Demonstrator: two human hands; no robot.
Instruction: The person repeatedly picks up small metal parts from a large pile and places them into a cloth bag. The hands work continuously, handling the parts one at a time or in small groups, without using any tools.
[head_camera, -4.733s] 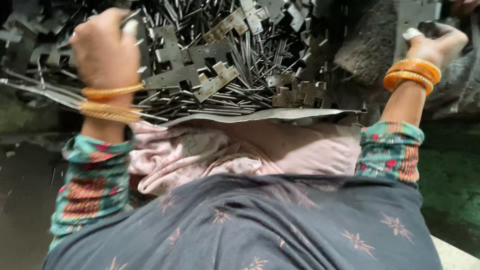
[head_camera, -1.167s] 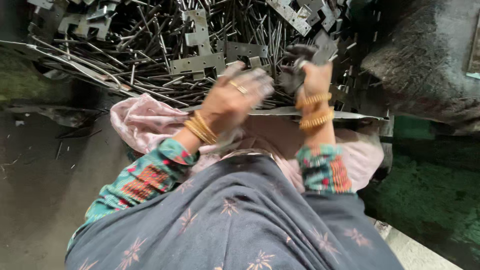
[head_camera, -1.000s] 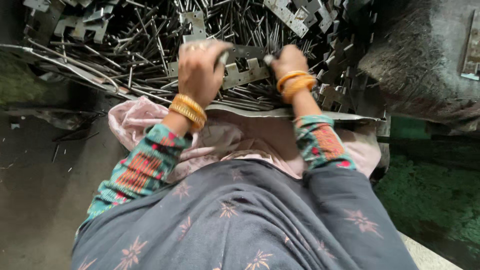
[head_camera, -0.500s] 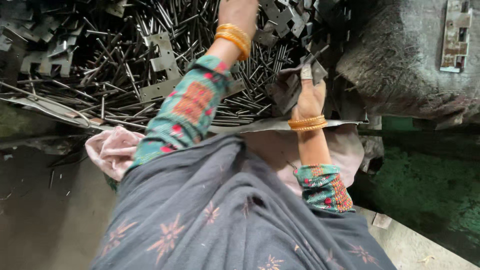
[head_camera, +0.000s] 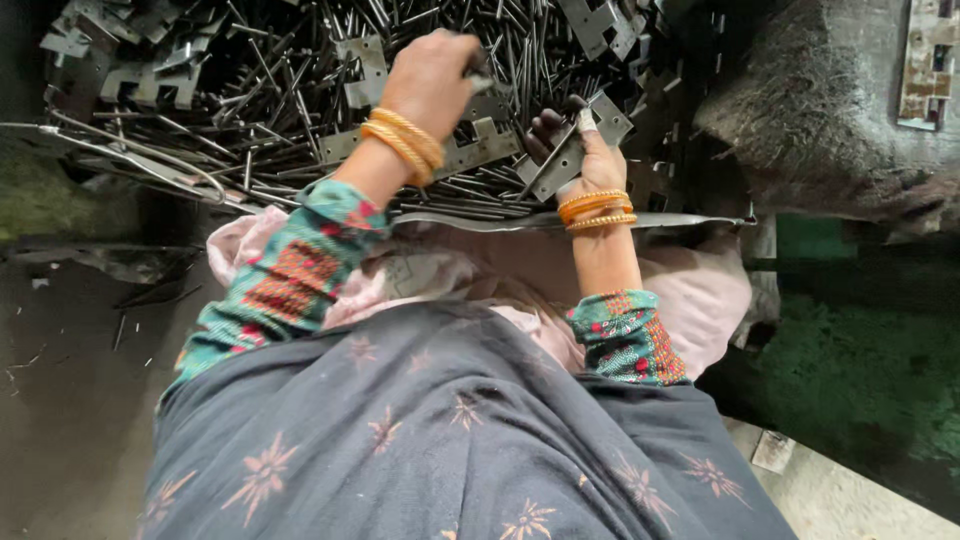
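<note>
The place is a dim workshop with a dark dusty floor, seen from above over the person's lap. Nearest to the camera is a dark blue cloth with star patterns, and just beyond it a pale pink cloth lies under both forearms. In front of the wrists there is the thin edge of a metal sheet, which carries the pile.

The right hand is closed around a flat grey metal bracket; the fingers are wrapped on it, one fingertip wears a white tape, and orange bangles sit on the wrist. The left hand is further out, palm down, with fingers curled on the heap; I cannot tell what exactly it pinches. Under and around both hands lies a heap of thin steel pins mixed with notched plates. To the right of the right hand a grey rough sack stands.
</note>
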